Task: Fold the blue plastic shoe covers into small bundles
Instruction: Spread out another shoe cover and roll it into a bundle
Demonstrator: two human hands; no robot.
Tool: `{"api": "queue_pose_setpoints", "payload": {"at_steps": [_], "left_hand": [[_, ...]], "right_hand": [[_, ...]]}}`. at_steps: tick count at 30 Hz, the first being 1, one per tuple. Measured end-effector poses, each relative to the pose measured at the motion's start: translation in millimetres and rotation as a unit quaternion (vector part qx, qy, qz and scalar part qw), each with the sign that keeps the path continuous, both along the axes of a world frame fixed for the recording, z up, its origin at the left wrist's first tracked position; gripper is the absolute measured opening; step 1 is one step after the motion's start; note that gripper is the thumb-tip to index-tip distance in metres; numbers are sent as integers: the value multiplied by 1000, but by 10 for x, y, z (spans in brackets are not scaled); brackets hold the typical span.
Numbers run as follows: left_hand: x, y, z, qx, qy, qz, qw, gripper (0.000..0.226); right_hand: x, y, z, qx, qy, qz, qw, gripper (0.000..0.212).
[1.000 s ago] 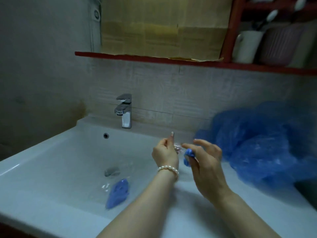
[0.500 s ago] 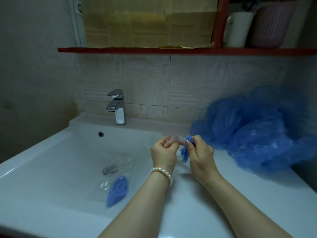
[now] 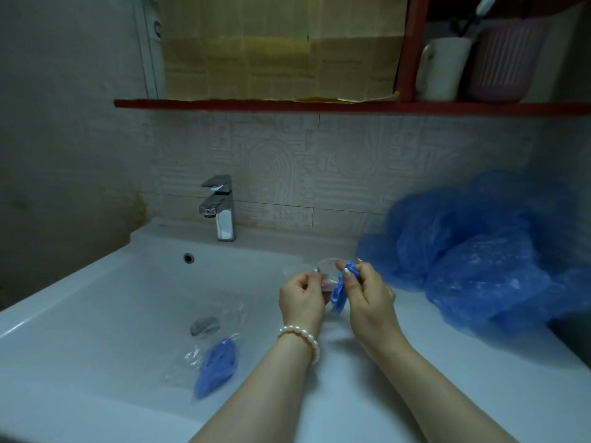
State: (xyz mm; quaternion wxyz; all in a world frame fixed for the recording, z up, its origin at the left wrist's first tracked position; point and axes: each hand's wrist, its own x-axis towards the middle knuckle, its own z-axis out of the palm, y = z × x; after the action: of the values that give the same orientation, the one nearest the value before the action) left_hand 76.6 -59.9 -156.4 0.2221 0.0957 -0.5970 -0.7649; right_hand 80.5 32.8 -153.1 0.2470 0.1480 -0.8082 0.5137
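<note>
Above the basin's right rim, the right hand (image 3: 367, 295) pinches a folded blue shoe cover bundle (image 3: 340, 294) while the left hand (image 3: 302, 297) grips a clear plastic sleeve (image 3: 326, 266), so the bagging step seems in hand; next, ease the bundle into the sleeve's mouth.
</note>
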Motion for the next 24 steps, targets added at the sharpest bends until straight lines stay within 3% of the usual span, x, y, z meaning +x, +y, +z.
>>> {"api": "queue_pose_setpoints", "payload": {"at_steps": [3,6,12,21,24], "left_hand": [[27,37,3,-61,34,1,998,29],[39,89,-29,-119,68,-31,990,19],[76,206,-45,-164,93,-92,978,33],[213,333,5,-180,136,-138,964,37],[201,378,13,-157,122,-126,972,33]], "right_hand": [[-34,19,-18,-58,-72,19,996,24],[-14,33,51,-95,-106,10,990,19],[108,70,179,-69,-74,-156,983,26],[111,95,160,-189,-102,-199,956,18],[145,82,166,-168,-40,-237,956,22]]}}
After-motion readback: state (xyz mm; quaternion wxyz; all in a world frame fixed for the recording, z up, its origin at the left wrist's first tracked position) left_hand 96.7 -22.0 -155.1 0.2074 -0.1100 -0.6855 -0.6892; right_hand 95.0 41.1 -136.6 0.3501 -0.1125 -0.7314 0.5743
